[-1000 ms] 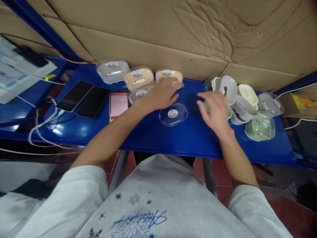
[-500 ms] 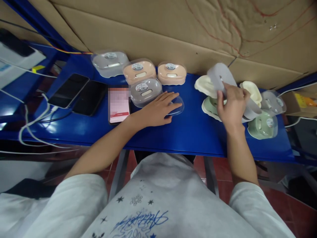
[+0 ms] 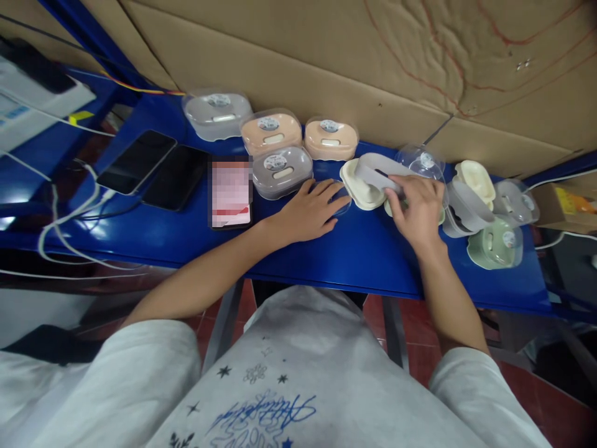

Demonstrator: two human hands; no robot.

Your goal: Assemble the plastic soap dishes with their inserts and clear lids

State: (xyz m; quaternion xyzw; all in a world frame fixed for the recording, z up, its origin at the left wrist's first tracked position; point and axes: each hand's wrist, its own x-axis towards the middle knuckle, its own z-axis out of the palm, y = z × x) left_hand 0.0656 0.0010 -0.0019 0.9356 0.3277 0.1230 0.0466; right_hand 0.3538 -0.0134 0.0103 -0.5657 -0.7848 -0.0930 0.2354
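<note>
My left hand (image 3: 311, 214) lies flat with its fingers spread over a clear plastic cover (image 3: 344, 206), mostly hidden beneath it. My right hand (image 3: 418, 208) grips a light grey oval lid (image 3: 380, 168) with a dark slot, tilted above the table. Close by the lid's left end is a cream scalloped tray (image 3: 357, 186); I cannot tell whether they touch. Another clear cover (image 3: 423, 160) shows behind my right hand. Beside that hand are a grey lid or box part (image 3: 469, 208), a second cream piece (image 3: 476, 180) and a green box (image 3: 497, 242).
Grey and peach oval boxes (image 3: 271, 134) under clear covers stand along the cardboard backing (image 3: 289, 56). A lit phone (image 3: 231, 190), two dark phones (image 3: 137, 165) and white cables lie left on the blue table (image 3: 354, 255). A cardboard box (image 3: 559, 208) is at the right.
My right hand has moved left with the grey lid and lowered it. The cream tray has shifted left too, towards my left hand. My left hand stays on the clear cover.
</note>
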